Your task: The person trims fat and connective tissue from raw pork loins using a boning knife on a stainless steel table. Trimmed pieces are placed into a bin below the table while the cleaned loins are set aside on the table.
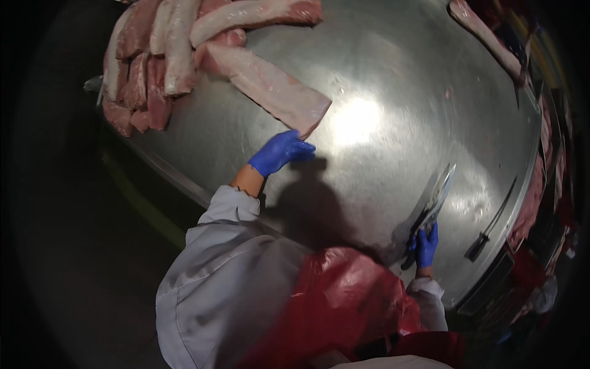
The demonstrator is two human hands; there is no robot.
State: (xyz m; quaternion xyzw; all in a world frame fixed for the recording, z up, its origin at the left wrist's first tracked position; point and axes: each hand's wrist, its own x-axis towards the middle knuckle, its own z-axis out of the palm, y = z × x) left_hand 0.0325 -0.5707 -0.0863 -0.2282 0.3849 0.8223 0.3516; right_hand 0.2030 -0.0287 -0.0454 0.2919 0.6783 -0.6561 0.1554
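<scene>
A long pale slab of pork loin [270, 83] lies slantwise on the steel table, its far end against a pile of meat. My left hand [279, 152], in a blue glove, is at the slab's near corner, which sits between thumb and fingers. Some of that grip is hidden. At the right, my blue-gloved right hand [425, 243] is closed round the handle of a knife [441, 192]. The long blade points away from me over the table and looks smeared.
Several pork loins [178, 46] are heaped at the far left table edge. A thin dark rod-like tool with a black handle [479, 246] lies near the right edge. Another long meat strip [488, 37] lies at the far right. More meat [530, 206] is beyond the steel table [381, 147].
</scene>
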